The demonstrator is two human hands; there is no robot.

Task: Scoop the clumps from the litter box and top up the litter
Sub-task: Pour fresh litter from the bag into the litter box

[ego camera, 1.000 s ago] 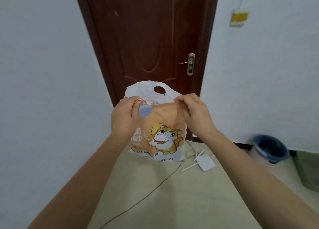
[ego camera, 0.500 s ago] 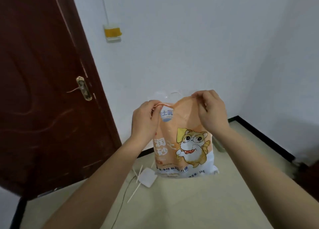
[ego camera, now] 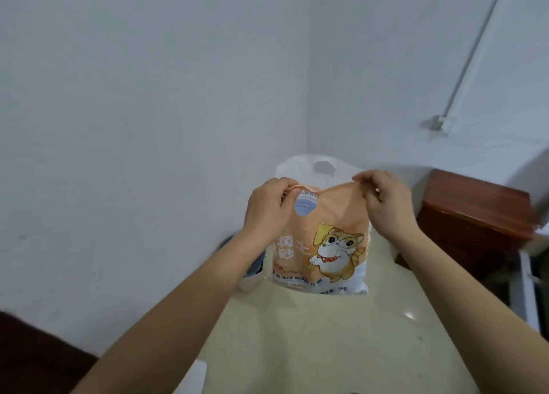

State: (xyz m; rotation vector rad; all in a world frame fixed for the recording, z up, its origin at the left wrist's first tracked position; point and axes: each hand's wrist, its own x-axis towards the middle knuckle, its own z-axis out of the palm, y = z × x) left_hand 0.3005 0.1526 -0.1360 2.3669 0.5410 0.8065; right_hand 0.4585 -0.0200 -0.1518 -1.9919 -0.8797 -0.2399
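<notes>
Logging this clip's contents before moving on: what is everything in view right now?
litter bag: one, orange and white with a cartoon cat, centre, held by its top edge
wooden cabinet: one, reddish brown, right, by the wall
wall conduit: one, pale grey, upper right
walls: two, white, meeting in a corner behind the bag
floor: one, beige, below
left hand: one, pinches the bag's top edge, left side
right hand: one, pinches the bag's top edge, right side

My left hand (ego camera: 267, 208) and right hand (ego camera: 387, 205) were bare. My left forearm (ego camera: 178, 313) and right forearm (ego camera: 463, 298) were bare too, uncovered from the wrists back to the lower edge of the view, smooth, and broader toward the elbows.
</notes>
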